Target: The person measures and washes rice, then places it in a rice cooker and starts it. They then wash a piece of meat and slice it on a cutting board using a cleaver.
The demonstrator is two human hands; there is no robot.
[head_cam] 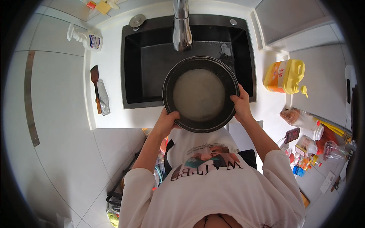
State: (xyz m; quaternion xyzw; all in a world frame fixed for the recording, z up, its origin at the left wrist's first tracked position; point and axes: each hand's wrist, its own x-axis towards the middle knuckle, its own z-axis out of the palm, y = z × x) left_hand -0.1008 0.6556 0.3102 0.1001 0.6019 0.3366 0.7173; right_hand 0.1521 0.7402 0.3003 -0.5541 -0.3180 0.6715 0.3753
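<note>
A round black pot with cloudy, whitish liquid in its bottom is held over the front edge of the black sink. My left hand grips its rim at the lower left, thumb on top. At its right side, my right hand holds the rim, thumb over the edge. The chrome faucet hangs just beyond the pot, apart from it; no stream of water shows under its spout. The pot hides part of the sink and the counter edge.
Left of the sink stand a white spray bottle and, lying down, a wooden-handled spatula by a clear plastic wrapper. A metal drain strainer sits at the back left. To the right is a yellow detergent jug; a phone lies farther right.
</note>
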